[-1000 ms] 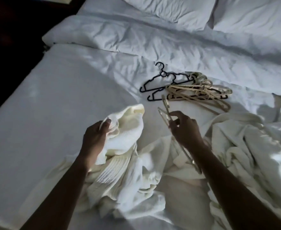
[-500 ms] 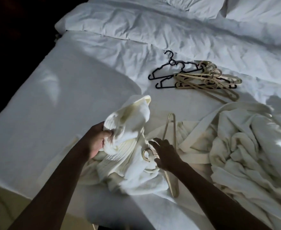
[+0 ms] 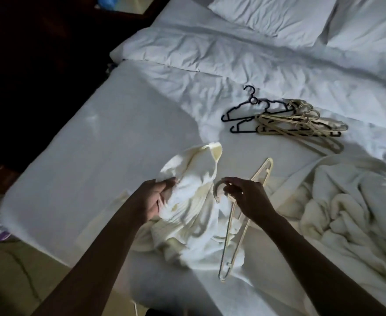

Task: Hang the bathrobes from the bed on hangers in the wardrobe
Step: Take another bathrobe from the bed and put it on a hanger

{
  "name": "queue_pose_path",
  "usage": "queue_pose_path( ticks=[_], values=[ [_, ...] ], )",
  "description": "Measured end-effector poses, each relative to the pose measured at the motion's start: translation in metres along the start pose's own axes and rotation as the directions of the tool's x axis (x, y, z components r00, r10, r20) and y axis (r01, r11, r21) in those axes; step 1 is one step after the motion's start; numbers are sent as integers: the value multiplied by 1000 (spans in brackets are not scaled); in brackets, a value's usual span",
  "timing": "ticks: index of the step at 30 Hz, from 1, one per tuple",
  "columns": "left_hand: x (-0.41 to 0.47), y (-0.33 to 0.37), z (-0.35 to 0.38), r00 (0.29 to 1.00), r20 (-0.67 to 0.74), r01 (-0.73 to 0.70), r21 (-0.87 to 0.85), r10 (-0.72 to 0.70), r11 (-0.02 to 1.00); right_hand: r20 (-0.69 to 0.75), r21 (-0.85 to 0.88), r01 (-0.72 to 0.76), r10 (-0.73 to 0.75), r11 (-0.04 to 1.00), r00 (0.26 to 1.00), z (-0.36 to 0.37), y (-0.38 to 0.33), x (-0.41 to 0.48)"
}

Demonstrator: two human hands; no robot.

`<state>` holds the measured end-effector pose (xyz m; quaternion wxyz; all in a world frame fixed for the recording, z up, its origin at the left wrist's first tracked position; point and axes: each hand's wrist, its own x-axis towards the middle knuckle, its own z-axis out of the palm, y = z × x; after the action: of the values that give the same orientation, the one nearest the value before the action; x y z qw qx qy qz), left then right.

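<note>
A cream bathrobe (image 3: 194,215) lies crumpled on the bed near its front edge. My left hand (image 3: 157,199) grips a raised fold of it near the collar. My right hand (image 3: 246,197) holds a beige plastic hanger (image 3: 233,229) at the base of its hook, just right of the robe; the hanger slants over the fabric, one arm pointing up right, the other down. A second cream bathrobe (image 3: 337,206) lies bunched on the right. The wardrobe is not in view.
A pile of hangers, black ones (image 3: 246,115) and several beige ones (image 3: 301,126), lies on the white bed sheet (image 3: 96,156) beyond my hands. A folded duvet (image 3: 233,53) and pillows (image 3: 274,12) lie at the head. Dark floor (image 3: 16,258) lies left of the bed.
My right hand brought the hanger from the right of the robe in beside its collar, and the hanger turned so that its hook points toward the robe. My left hand kept its grip on the robe.
</note>
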<state>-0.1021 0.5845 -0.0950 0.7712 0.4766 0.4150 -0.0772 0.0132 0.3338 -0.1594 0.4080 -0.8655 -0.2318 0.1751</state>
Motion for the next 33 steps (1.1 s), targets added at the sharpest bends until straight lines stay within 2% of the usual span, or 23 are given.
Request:
queue_pose_path(
  ticks=[4, 9, 12, 13, 15, 17, 21, 26, 29, 33],
  values=[
    [-18, 8, 20, 988, 136, -74, 49, 67, 996, -35, 371, -177, 204, 912, 978, -24, -60, -12],
    [-26, 12, 38, 954, 257, -189, 119, 154, 975, -83, 541, -223, 315, 811, 946, -19, -92, -23],
    [-26, 15, 37, 956, 230, -215, 133, 181, 968, -40, 602, -247, 338, 759, 940, -9, -105, -31],
    [-27, 16, 36, 958, 224, -210, 137, 176, 968, -16, 598, -246, 318, 763, 948, -5, -109, -35],
    [-29, 20, 34, 956, 239, -211, 150, 172, 966, -3, 508, -220, 257, 833, 966, 2, -115, -41],
    [-34, 27, 30, 944, 290, -233, 242, 159, 942, -53, 389, -166, 202, 906, 978, 6, -123, -44],
    [-38, 47, 19, 898, 420, -347, 496, 131, 796, -177, 308, -87, 147, 948, 973, 5, -145, -36],
    [-43, 81, 16, 880, 453, -424, 612, 143, 668, -243, 176, 3, 40, 984, 969, 8, -175, -30],
    [-55, 105, 23, 890, 444, -394, 641, 101, 659, -321, 79, 82, -53, 994, 946, 11, -195, -31],
    [-64, 124, 24, 862, 499, -405, 578, 86, 708, -443, -30, 34, -44, 999, 895, 11, -210, -21]
  ],
)
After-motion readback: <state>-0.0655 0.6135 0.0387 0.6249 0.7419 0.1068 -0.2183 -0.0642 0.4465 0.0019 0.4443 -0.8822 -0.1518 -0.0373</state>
